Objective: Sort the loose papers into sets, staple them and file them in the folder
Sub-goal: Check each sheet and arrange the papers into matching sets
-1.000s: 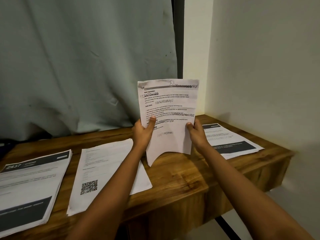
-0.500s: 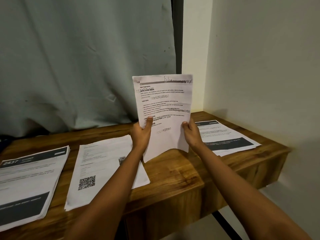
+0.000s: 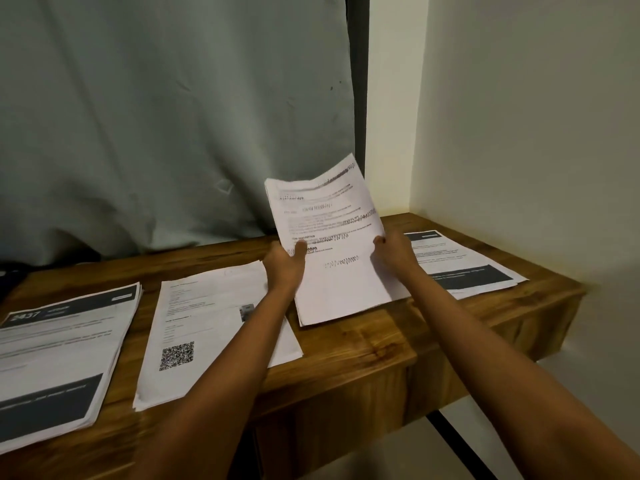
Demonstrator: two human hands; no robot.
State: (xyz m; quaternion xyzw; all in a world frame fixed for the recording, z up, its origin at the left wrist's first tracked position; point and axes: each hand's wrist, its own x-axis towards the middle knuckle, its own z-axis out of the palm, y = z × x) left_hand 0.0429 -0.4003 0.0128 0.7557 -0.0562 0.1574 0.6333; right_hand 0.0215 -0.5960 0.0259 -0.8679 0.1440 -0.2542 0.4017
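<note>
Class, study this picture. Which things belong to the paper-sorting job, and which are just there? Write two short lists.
Job: white printed sheets gripped by left hand and right hand; dark-banded paper pile at left; white QR-code paper pile; dark-banded paper pile at right.
Just there: brown wooden table; grey-green curtain; cream wall.

Printed sheaf [image 3: 337, 282] aslant above the desk [image 3: 363, 344] — flat on it, dark-banded left stack [image 3: 59, 358], QR-coded stack [image 3: 197, 323], dark-banded right stack [image 3: 464, 268]
</note>
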